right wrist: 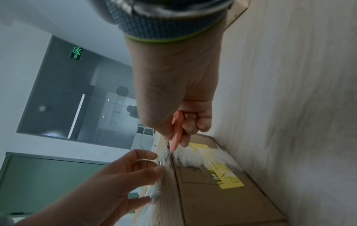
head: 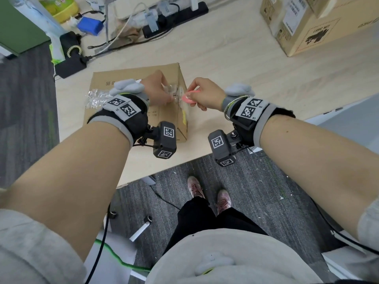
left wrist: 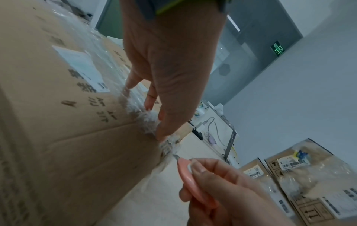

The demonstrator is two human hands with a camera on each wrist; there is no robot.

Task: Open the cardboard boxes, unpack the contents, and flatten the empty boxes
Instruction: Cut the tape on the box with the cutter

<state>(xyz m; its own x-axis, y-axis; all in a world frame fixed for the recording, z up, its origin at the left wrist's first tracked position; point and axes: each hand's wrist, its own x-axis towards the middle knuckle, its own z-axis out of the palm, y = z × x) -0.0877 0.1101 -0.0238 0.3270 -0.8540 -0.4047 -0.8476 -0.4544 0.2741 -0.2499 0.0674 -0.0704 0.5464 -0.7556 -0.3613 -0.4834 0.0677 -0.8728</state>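
Right hand (head: 205,93) pinching pink cutter (head: 189,97) at taped cardboard box (head: 131,83) edge, left hand (head: 158,89) fingers straight on tape

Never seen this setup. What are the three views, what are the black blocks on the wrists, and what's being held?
No robot here: a person wears three cameras. The top picture looks down from the head; the other two look along each hand from black wrist-mounted cameras with square printed markers.

On the pale wooden table lies a brown cardboard box sealed with clear crinkled tape. More taped cardboard boxes stand at the far right.

The right hand grips a small pink cutter, its metal tip at the tape on the box's edge. The left hand rests its fingers on the tape beside the cut.
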